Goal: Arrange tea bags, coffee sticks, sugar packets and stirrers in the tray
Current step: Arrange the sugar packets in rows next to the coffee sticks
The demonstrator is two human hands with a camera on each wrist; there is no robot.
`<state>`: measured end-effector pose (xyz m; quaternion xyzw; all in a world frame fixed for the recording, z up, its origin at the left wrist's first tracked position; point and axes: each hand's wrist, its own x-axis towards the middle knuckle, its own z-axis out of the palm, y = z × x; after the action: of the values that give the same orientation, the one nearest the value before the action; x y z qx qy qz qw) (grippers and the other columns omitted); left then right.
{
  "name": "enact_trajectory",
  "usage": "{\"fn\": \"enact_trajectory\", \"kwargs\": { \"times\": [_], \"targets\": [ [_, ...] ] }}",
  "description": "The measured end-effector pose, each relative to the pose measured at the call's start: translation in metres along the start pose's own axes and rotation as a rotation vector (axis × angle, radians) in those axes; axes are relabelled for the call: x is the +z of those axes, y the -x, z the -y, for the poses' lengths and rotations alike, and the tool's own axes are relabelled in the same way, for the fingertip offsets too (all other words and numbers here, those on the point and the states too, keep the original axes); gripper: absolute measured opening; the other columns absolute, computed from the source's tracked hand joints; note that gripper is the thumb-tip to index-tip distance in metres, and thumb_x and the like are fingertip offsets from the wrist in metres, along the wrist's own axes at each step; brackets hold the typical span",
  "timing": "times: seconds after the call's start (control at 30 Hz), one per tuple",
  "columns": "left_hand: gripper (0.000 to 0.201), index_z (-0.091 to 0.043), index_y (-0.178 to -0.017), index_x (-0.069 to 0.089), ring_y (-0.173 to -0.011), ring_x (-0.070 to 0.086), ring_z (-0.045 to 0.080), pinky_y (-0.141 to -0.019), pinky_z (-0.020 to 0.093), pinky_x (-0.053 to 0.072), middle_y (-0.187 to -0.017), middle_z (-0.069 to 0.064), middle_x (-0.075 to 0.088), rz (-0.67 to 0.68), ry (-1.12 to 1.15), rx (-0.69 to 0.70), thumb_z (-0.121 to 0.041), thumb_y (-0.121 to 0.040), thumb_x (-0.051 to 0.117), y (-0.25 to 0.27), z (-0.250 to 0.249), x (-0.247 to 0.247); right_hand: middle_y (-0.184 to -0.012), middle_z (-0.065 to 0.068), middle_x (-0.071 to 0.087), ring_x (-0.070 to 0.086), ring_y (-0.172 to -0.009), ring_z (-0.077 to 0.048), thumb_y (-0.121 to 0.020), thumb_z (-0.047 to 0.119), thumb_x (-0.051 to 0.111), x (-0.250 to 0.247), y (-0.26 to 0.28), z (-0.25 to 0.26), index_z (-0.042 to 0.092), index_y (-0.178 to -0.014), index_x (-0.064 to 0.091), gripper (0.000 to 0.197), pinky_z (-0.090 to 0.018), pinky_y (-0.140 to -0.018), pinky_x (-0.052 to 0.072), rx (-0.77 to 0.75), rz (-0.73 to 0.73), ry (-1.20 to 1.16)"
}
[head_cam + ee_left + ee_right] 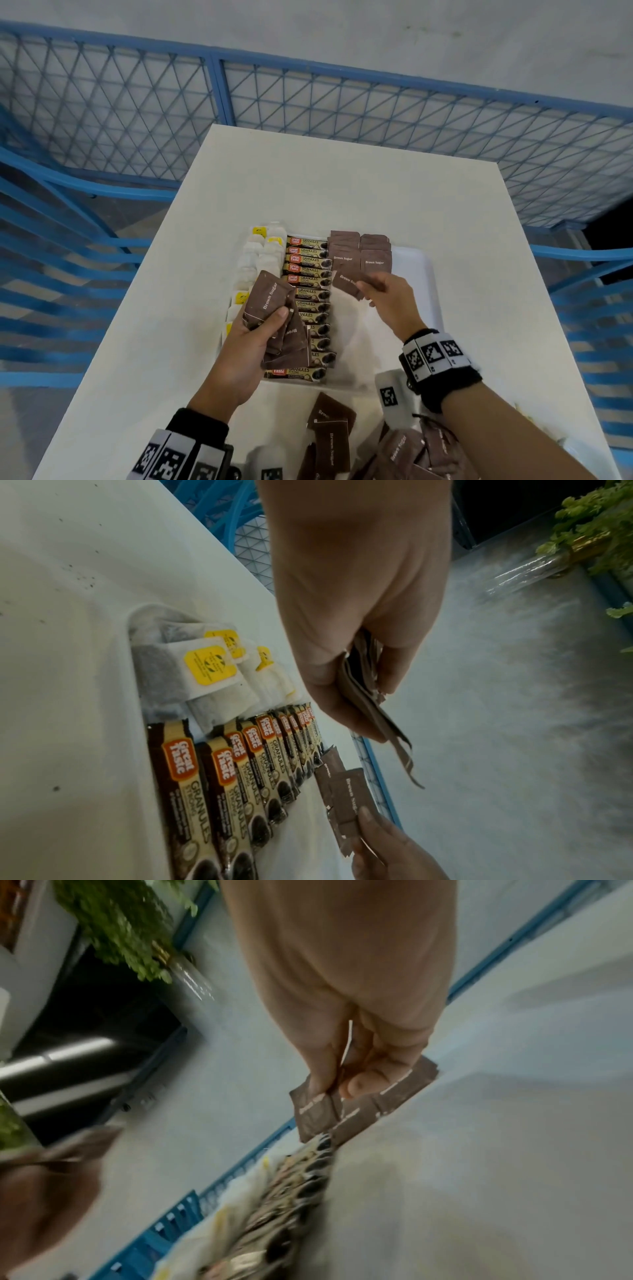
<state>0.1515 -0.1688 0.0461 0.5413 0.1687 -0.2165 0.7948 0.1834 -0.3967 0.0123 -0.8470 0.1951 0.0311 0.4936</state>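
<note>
Now left hand point(253, 337) grips flat brown sugar packets point(265, 301); right hand point(390, 298) pinches seemingly one packet point(346, 281).

You have a white tabletop point(342, 192) in front of you. A white tray point(416, 270) lies directly on it, near the middle. At about six o'clock from the tray, close to your edge, loose brown sugar packets point(334, 435) lie in a heap on the tabletop, some overlapping each other.
</note>
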Motion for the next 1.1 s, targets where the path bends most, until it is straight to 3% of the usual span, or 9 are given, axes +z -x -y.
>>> {"fn": "enact_trajectory", "kwargs": {
  "times": [0.13,0.27,0.43,0.7,0.77,0.87,0.93,1.0,1.1],
  "targets": [
    [0.027,-0.018,-0.113,0.061,-0.074,0.071,0.019,-0.057,0.036,0.058,-0.091,0.006,0.071,-0.028,-0.009,-0.017,-0.007,-0.088,0.056,0.002,0.001,-0.003,-0.078,-0.003,0.063,0.055,-0.074,-0.019,-0.087,0.014,0.062,-0.004,-0.024,-0.004,0.009,-0.097,0.069,0.013,-0.023,-0.068,0.041,-0.007,-0.052,0.127],
    [0.031,-0.017,-0.118,0.059,-0.092,0.067,0.029,-0.068,0.041,0.058,-0.103,0.012,0.069,-0.045,-0.021,-0.025,-0.009,-0.089,0.057,0.001,0.0,-0.006,-0.074,-0.003,0.056,0.048,-0.069,-0.012,-0.084,0.009,0.066,0.0,-0.039,0.0,0.004,-0.098,0.067,0.014,-0.005,-0.057,0.037,-0.018,-0.081,0.108],
    [0.029,-0.017,-0.116,0.06,-0.083,0.069,0.023,-0.062,0.037,0.058,-0.095,0.007,0.07,-0.052,-0.028,-0.017,-0.01,-0.088,0.057,-0.001,-0.001,-0.008,-0.067,0.007,0.043,0.041,-0.062,-0.002,-0.082,0.005,0.068,0.007,-0.049,0.004,0.002,-0.1,0.064,0.019,0.002,-0.053,0.035,-0.028,-0.055,0.091],
    [0.034,-0.015,-0.121,0.057,-0.094,0.066,0.029,-0.068,0.04,0.057,-0.107,0.013,0.068,-0.067,-0.02,-0.036,-0.011,-0.088,0.058,-0.003,-0.001,-0.007,-0.068,0.003,0.048,0.046,-0.061,-0.006,-0.08,0.004,0.069,0.016,-0.057,0.006,0.001,-0.094,0.063,0.016,-0.004,-0.048,0.038,-0.027,-0.083,0.088],
    [0.032,-0.016,-0.119,0.059,-0.092,0.067,0.028,-0.066,0.039,0.057,-0.103,0.011,0.069,-0.068,-0.018,-0.035,-0.011,-0.088,0.058,-0.004,-0.001,-0.007,-0.072,-0.001,0.052,0.049,-0.067,-0.013,-0.08,0.006,0.07,0.017,-0.058,0.004,0.003,-0.094,0.062,0.017,-0.006,-0.053,0.037,-0.029,-0.092,0.107],
    [0.025,-0.021,-0.111,0.061,-0.084,0.068,0.024,-0.056,0.034,0.057,-0.096,0.007,0.07,-0.065,-0.003,-0.039,-0.01,-0.088,0.057,-0.004,-0.002,-0.007,-0.071,-0.001,0.05,0.049,-0.072,-0.018,-0.078,0.003,0.07,0.019,-0.059,0.003,0.001,-0.094,0.059,0.02,-0.023,-0.066,0.047,-0.049,-0.11,0.091],
    [0.026,-0.021,-0.113,0.061,-0.085,0.068,0.025,-0.061,0.037,0.057,-0.096,0.007,0.07,-0.062,0.003,-0.048,-0.011,-0.089,0.056,-0.004,-0.003,-0.006,-0.072,-0.001,0.048,0.049,-0.074,-0.019,-0.077,0.001,0.07,0.021,-0.058,0.002,0.001,-0.096,0.058,0.023,-0.034,-0.074,0.05,-0.072,-0.121,0.083],
    [0.031,-0.018,-0.119,0.06,-0.09,0.067,0.028,-0.068,0.041,0.057,-0.1,0.009,0.069,-0.05,0.011,-0.058,-0.013,-0.089,0.056,-0.004,-0.004,-0.006,-0.08,-0.006,0.051,0.049,-0.077,-0.019,-0.077,-0.001,0.07,0.022,-0.058,0.001,0.001,-0.099,0.056,0.026,-0.033,-0.077,0.049,-0.093,-0.138,0.086],
    [0.03,-0.016,-0.119,0.06,-0.082,0.07,0.024,-0.061,0.039,0.057,-0.1,0.011,0.068,-0.02,0.037,-0.075,-0.012,-0.09,0.054,-0.004,-0.005,-0.005,-0.09,-0.007,0.052,0.05,-0.082,-0.019,-0.081,0.0,0.066,0.022,-0.056,-0.003,0.003,-0.104,0.055,0.026,-0.028,-0.078,0.047,-0.113,-0.171,0.094]
  ]
}}
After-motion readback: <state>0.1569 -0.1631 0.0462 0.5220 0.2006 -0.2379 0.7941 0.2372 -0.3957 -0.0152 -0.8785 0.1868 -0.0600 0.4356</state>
